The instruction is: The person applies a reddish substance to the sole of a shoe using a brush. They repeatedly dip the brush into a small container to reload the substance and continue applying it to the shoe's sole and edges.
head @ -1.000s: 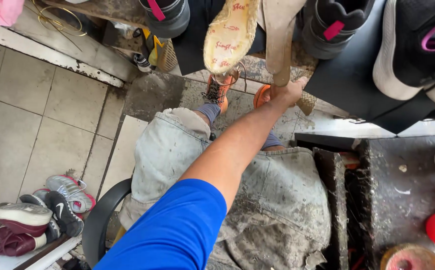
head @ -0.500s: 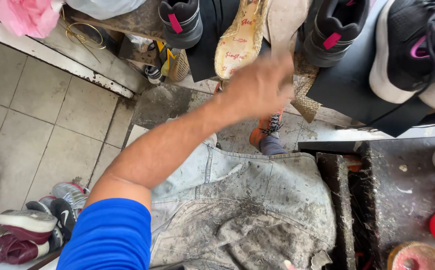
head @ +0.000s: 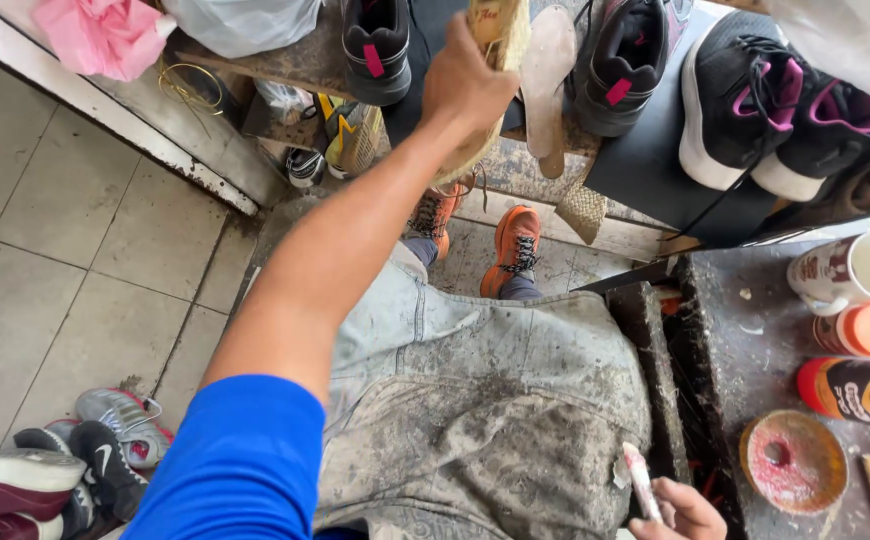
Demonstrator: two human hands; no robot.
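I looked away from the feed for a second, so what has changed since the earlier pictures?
The left hand has swung up from low beside the orange shoes to the tan insole and now grips it at the shelf edge. The right hand has come into view at the lower edge, holding a small brush-like tool. The black sneakers on the shelf and the lap cloth stayed put.
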